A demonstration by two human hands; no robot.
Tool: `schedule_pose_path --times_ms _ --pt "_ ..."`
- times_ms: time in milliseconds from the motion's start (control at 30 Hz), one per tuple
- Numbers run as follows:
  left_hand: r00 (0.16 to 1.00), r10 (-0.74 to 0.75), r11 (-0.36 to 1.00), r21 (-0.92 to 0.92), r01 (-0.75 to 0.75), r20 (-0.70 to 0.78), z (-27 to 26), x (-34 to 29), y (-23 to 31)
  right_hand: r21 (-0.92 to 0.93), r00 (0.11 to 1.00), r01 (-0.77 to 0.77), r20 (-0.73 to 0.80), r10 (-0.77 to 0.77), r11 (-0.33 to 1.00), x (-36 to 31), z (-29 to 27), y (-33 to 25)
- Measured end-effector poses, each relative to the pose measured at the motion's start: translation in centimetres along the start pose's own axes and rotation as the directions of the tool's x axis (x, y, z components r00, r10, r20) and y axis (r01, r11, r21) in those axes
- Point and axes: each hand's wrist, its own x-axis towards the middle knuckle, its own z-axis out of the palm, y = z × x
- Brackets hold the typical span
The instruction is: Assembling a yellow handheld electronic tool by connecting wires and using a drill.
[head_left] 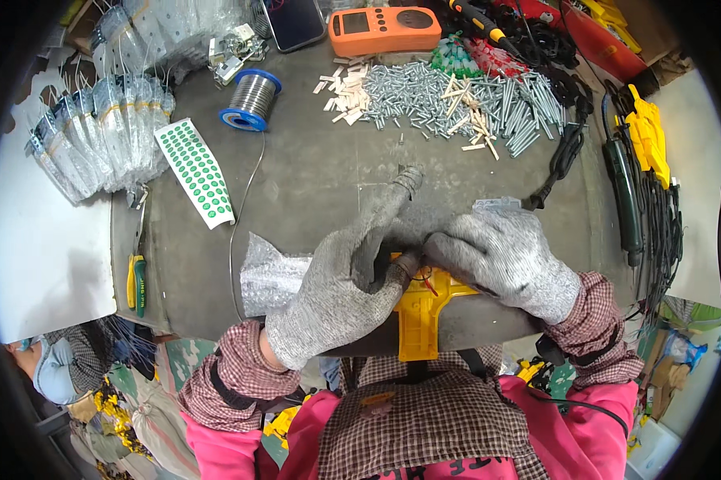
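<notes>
Both my hands wear grey knitted gloves and meet over a yellow plastic housing (pixel 417 324) at the table's front edge. The housing has a handle-like part pointing toward me, and a short red wire shows inside it. My left hand (pixel 340 276) is closed on the housing's upper left with the thumb against it, while its index finger sticks out away from me. My right hand (pixel 496 256) has its fingertips pinched together above the housing's top; what they hold is hidden. Just beyond the right hand lies a small clear plastic piece (pixel 496 205).
Bubble wrap (pixel 271 276) lies left of my left hand. Farther off are a solder spool (pixel 252 100), a green-dotted sticker sheet (pixel 195 172), a heap of screws (pixel 416 94), an orange meter (pixel 384 30) and a phone (pixel 295 22). Pliers (pixel 136 280) lie left; black cables (pixel 663 240) hang right.
</notes>
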Motion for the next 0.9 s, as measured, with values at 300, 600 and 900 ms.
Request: schedule_pose_path --times_ms 300,600,900 --pt "0.998 -0.052 0.996 0.067 0.054 -0.030 0.6 -1.0 0.9 0.777 0.907 -0.375 0.194 0.374 0.505 0.2 -0.5 0.1" --pt "0.979 -0.201 0.951 0.247 0.186 0.037 0.5 0.3 3.7 0.859 0.914 -0.267 0.081 0.399 0.438 -1.3 -0.8 0.9" --pt "0.987 -0.072 0.788 0.615 -0.033 0.146 0.5 1.6 3.6 0.866 0.899 -0.296 0.111 0.423 0.403 -1.5 -0.9 1.5"
